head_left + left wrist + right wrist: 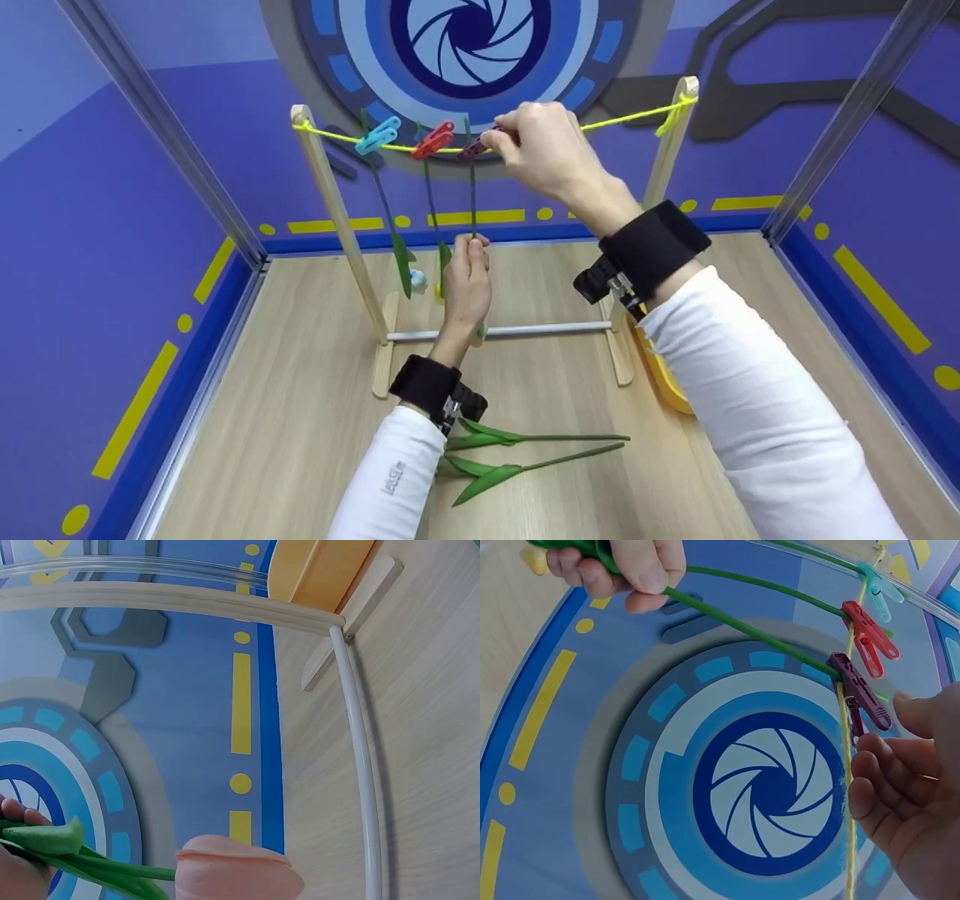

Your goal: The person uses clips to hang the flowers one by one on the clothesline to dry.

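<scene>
My left hand point(468, 281) grips the green stem and leaves of an artificial pink tulip point(236, 870), which hangs bloom downward. The top of its stem meets a dark purple clothespin point(861, 694) on the yellow string point(626, 118). Close by that clothespin is my right hand point(919, 787), thumb and fingers loosely bent around its handle ends; a gap shows at the thumb. To the left, a red clothespin point(433, 139) and a light blue clothespin point(377, 136) each hold another stem on the string, blooms hanging down.
The string spans two wooden posts point(341, 217) joined by a pale bar point(551, 329). Two more green stems with leaves point(499, 472) lie on the table in front, their flower ends hidden by the left arm. A yellow-orange container point(664, 375) stands at right, partly behind the right sleeve.
</scene>
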Action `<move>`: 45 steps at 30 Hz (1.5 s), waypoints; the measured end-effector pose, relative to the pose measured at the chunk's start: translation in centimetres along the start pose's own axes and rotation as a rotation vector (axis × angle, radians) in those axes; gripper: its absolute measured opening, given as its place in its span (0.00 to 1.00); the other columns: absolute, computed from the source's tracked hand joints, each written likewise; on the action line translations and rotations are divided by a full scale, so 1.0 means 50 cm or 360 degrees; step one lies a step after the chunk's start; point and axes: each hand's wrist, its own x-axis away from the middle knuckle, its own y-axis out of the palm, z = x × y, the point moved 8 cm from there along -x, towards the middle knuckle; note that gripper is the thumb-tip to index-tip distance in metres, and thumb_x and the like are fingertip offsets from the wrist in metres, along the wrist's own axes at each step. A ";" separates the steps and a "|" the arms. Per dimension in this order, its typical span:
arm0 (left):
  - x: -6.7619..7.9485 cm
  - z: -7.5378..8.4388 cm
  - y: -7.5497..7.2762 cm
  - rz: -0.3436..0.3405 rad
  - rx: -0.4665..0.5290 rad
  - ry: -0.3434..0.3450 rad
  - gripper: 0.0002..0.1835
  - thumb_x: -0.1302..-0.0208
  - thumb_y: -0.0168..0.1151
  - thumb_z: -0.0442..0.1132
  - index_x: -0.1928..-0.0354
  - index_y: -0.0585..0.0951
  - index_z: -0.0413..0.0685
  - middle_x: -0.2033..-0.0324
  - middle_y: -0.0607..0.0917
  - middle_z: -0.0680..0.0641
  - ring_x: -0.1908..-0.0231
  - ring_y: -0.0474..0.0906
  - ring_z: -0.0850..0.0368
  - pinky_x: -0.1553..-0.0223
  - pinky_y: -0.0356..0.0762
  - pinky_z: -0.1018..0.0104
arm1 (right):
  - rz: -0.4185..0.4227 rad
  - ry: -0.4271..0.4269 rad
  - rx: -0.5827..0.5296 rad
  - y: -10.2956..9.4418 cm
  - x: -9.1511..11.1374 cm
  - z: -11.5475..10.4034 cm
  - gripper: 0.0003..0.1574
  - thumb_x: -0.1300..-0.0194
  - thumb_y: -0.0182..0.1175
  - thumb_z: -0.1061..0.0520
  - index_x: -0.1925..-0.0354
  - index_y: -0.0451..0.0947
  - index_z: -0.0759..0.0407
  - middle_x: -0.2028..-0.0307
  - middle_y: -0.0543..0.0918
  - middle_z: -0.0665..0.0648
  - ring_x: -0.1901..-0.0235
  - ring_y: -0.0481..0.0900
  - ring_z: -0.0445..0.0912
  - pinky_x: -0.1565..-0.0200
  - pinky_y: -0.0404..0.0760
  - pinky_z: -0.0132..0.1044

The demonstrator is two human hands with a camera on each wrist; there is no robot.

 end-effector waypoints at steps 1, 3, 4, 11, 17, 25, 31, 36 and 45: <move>0.000 -0.001 0.000 -0.0001 -0.0002 0.0002 0.16 0.18 0.36 0.43 0.54 0.73 0.43 0.76 0.66 0.55 0.76 0.62 0.61 0.74 0.58 0.71 | 0.0060 -0.0027 -0.0035 -0.004 0.006 0.000 0.20 0.24 0.53 0.50 0.50 0.85 0.61 0.67 0.84 0.61 0.74 0.71 0.48 0.69 0.64 0.33; 0.001 -0.001 -0.001 -0.0001 -0.0009 0.0012 0.15 0.19 0.37 0.43 0.54 0.74 0.44 0.75 0.68 0.54 0.75 0.65 0.60 0.72 0.61 0.71 | 0.0196 -0.0097 -0.0098 -0.014 0.020 0.001 0.19 0.25 0.55 0.51 0.49 0.85 0.62 0.68 0.84 0.62 0.74 0.72 0.48 0.69 0.65 0.32; 0.001 -0.001 -0.002 -0.0001 -0.0010 0.0019 0.15 0.19 0.37 0.42 0.54 0.74 0.44 0.75 0.70 0.53 0.74 0.66 0.60 0.71 0.62 0.71 | 0.0268 -0.0136 -0.0126 -0.019 0.028 0.003 0.19 0.26 0.56 0.51 0.50 0.85 0.62 0.69 0.84 0.62 0.74 0.72 0.48 0.70 0.65 0.32; 0.007 -0.007 0.000 -0.0033 0.0020 0.0010 0.15 0.19 0.38 0.42 0.52 0.74 0.43 0.68 0.78 0.46 0.63 0.76 0.54 0.58 0.74 0.65 | 0.0633 -0.0393 -0.0267 -0.037 0.109 0.035 0.15 0.29 0.59 0.56 0.56 0.87 0.64 0.77 0.81 0.61 0.78 0.72 0.43 0.71 0.67 0.26; 0.021 -0.020 -0.010 -0.0048 -0.0084 -0.0020 0.17 0.20 0.43 0.42 0.41 0.74 0.42 0.51 0.82 0.42 0.49 0.79 0.49 0.46 0.78 0.56 | 0.0773 -0.0417 -0.0368 -0.026 0.188 0.104 0.10 0.32 0.62 0.61 0.66 0.88 0.64 0.77 0.83 0.60 0.76 0.75 0.42 0.68 0.70 0.20; 0.035 -0.031 -0.015 -0.0093 -0.0073 -0.0039 0.20 0.21 0.45 0.40 0.34 0.70 0.39 0.41 0.77 0.39 0.39 0.75 0.46 0.38 0.75 0.51 | 0.0926 -0.0237 -0.0354 -0.030 0.276 0.220 0.08 0.36 0.64 0.64 0.72 0.87 0.63 0.80 0.81 0.60 0.75 0.72 0.33 0.67 0.69 0.18; 0.047 -0.036 -0.027 -0.0070 -0.0078 -0.0011 0.20 0.22 0.46 0.38 0.34 0.70 0.38 0.40 0.77 0.38 0.37 0.74 0.45 0.35 0.73 0.54 | 0.0849 -0.0055 -0.0206 -0.013 0.327 0.313 0.09 0.34 0.63 0.63 0.69 0.88 0.64 0.76 0.84 0.61 0.72 0.72 0.26 0.66 0.70 0.16; 0.060 -0.032 -0.038 -0.0041 -0.0082 0.0016 0.19 0.21 0.46 0.40 0.35 0.72 0.39 0.40 0.77 0.39 0.37 0.74 0.47 0.34 0.72 0.54 | 0.0780 0.0060 -0.0111 0.003 0.364 0.373 0.10 0.33 0.62 0.61 0.67 0.88 0.65 0.75 0.85 0.61 0.71 0.70 0.23 0.66 0.70 0.15; 0.082 -0.027 -0.019 -0.0119 -0.0118 0.0066 0.18 0.22 0.47 0.39 0.38 0.75 0.38 0.47 0.81 0.38 0.46 0.80 0.48 0.41 0.79 0.56 | 0.0415 0.0509 0.0019 0.045 0.424 0.495 0.21 0.28 0.57 0.50 0.56 0.85 0.66 0.66 0.86 0.65 0.69 0.79 0.49 0.68 0.65 0.15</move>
